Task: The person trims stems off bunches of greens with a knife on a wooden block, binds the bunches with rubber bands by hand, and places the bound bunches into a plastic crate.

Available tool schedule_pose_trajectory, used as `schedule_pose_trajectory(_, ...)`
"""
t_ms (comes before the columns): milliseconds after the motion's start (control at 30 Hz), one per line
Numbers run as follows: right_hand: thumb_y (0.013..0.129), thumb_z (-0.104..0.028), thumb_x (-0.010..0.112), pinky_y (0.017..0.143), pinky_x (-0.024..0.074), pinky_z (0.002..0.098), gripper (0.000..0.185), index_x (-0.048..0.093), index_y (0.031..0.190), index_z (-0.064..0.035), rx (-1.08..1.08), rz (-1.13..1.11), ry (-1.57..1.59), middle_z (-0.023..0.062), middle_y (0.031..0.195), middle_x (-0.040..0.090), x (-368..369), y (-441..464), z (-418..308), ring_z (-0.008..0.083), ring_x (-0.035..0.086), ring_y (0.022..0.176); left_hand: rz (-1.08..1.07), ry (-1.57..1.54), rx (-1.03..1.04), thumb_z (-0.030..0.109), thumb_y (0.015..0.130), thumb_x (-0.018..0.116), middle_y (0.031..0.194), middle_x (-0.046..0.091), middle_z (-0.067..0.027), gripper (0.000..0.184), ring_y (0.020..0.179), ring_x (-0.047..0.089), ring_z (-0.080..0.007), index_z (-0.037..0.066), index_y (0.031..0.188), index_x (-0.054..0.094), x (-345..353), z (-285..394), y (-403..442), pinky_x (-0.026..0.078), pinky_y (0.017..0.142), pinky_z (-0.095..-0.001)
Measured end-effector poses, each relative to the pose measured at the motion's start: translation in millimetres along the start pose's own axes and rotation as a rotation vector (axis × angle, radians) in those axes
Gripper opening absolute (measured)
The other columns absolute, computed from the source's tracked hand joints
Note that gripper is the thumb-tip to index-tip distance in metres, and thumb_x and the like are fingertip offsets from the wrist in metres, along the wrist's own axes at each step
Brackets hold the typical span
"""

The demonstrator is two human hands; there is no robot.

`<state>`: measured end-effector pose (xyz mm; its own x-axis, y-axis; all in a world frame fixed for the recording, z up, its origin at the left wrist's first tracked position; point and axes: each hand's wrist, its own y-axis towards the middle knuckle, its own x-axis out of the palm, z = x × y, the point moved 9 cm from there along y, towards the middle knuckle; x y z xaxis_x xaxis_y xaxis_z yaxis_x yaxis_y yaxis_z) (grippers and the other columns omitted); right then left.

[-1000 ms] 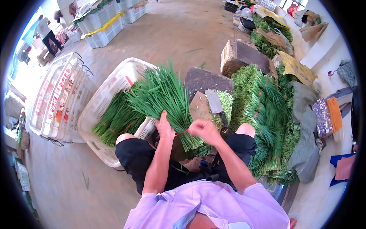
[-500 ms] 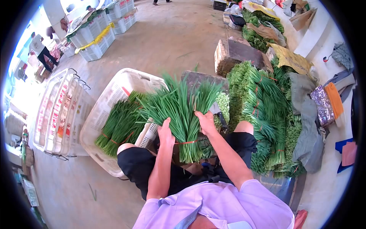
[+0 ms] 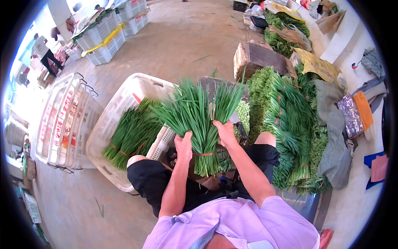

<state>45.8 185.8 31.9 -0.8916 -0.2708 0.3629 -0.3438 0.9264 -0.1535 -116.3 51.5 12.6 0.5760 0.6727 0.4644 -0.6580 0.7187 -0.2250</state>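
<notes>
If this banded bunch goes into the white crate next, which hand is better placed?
Probably the left hand: it holds the bunch on the side nearest the white crate. The right hand holds the opposite side, farther from the crate.

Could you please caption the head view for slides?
Left hand and right hand hold a banded green bundle near a white crate.

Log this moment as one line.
left hand: on green bunch | right hand: on green bunch | red tie: around bunch | crate: holds tied bunches

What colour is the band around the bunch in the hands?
The band is orange-red, seen best in the head view.
</notes>
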Motion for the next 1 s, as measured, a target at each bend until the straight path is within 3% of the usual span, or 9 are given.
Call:
schedule_pose_trajectory(67,0.086,-0.004,0.065,0.086,0.0506,0.0343,0.038,0.055,0.122,0.0032,-0.006,0.044,-0.065,0.0109,0.110,0.066,-1,-3,0,0.0203,0.063,0.095,-0.026,0.035,0.036,0.007,0.088,0.066,0.118,0.064,-0.0062,0.040,0.102,0.061,-0.0160,-0.002,0.126,0.056,11,11,-5,0.049,0.089,-0.0307)
schedule_pose_trajectory(133,0.087,-0.008,0.066,0.085,0.0511,0.0349,0.039,0.055,0.123,0.0027,-0.103,0.022,-0.105,0.0109,0.110,0.067,11,-10,-11,0.0213,0.064,0.094,-0.097,0.152,0.080,0.008,0.083,0.077,0.125,0.060,-0.0097,0.060,0.106,0.060,-0.0181,-0.001,0.134,0.048,30,25,-13,0.049,0.094,-0.0334)
schedule_pose_trajectory(200,0.088,-0.003,0.064,0.084,0.0519,0.0330,0.033,0.059,0.119,0.0023,-0.148,0.001,-0.422,0.0096,0.108,0.067,18,-19,-15,0.0175,0.064,0.095,-0.068,0.221,0.134,0.006,0.081,0.077,0.123,0.061,-0.0107,0.063,0.104,0.061,-0.0187,0.000,0.136,0.046,34,21,-14,0.050,0.092,-0.0332)
schedule_pose_trajectory(267,0.088,-0.002,0.064,0.085,0.0519,0.0328,0.032,0.059,0.120,0.0029,-0.160,-0.052,-0.411,0.0095,0.109,0.067,23,-18,-10,0.0173,0.064,0.096,-0.089,0.235,0.123,0.005,0.080,0.076,0.116,0.064,-0.0091,0.056,0.100,0.063,-0.0183,-0.001,0.130,0.053,27,17,-6,0.051,0.090,-0.0330)
schedule_pose_trajectory(333,0.086,-0.001,0.065,0.082,0.0528,0.0331,0.035,0.055,0.120,-0.0006,-0.136,-0.035,-0.159,0.0082,0.105,0.066,19,-11,-6,0.0191,0.064,0.090,-0.017,0.027,-0.060,0.001,0.079,0.075,0.110,0.068,-0.0073,0.045,0.095,0.064,-0.0173,-0.001,0.121,0.060,15,6,-6,0.051,0.088,-0.0325)
schedule_pose_trajectory(500,0.085,0.002,0.066,0.083,0.0522,0.0323,0.038,0.054,0.121,-0.0007,0.030,-0.077,-0.012,0.0091,0.106,0.066,16,-4,0,0.0183,0.064,0.093,0.029,-0.001,0.064,0.000,0.081,0.073,0.105,0.069,-0.0046,0.034,0.090,0.064,-0.0148,-0.001,0.114,0.065,14,17,-10,0.050,0.085,-0.0293)
schedule_pose_trajectory(700,0.085,0.000,0.068,0.085,0.0520,0.0329,0.038,0.055,0.121,0.0022,0.002,-0.017,-0.099,0.0112,0.111,0.066,9,-3,0,0.0200,0.065,0.097,0.136,0.198,0.180,-0.001,0.082,0.073,0.101,0.070,-0.0039,0.029,0.085,0.064,-0.0126,-0.001,0.110,0.067,13,36,-19,0.050,0.079,-0.0277)
schedule_pose_trajectory(933,0.081,-0.003,0.075,0.089,0.0517,0.0346,0.051,0.051,0.126,0.0042,0.086,-0.058,-0.107,0.0127,0.112,0.066,19,-8,-3,0.0226,0.064,0.100,0.127,0.115,0.227,-0.003,0.083,0.071,0.099,0.070,-0.0019,0.023,0.084,0.062,-0.0095,0.000,0.106,0.068,8,33,-14,0.050,0.077,-0.0262)
schedule_pose_trajectory(1000,0.079,-0.004,0.076,0.090,0.0517,0.0347,0.057,0.049,0.129,0.0048,-0.126,-0.039,-0.340,0.0141,0.114,0.066,30,-14,-22,0.0237,0.064,0.102,0.124,0.274,0.261,-0.003,0.083,0.071,0.099,0.070,-0.0014,0.024,0.085,0.062,-0.0089,0.000,0.107,0.068,12,34,-18,0.050,0.078,-0.0257)
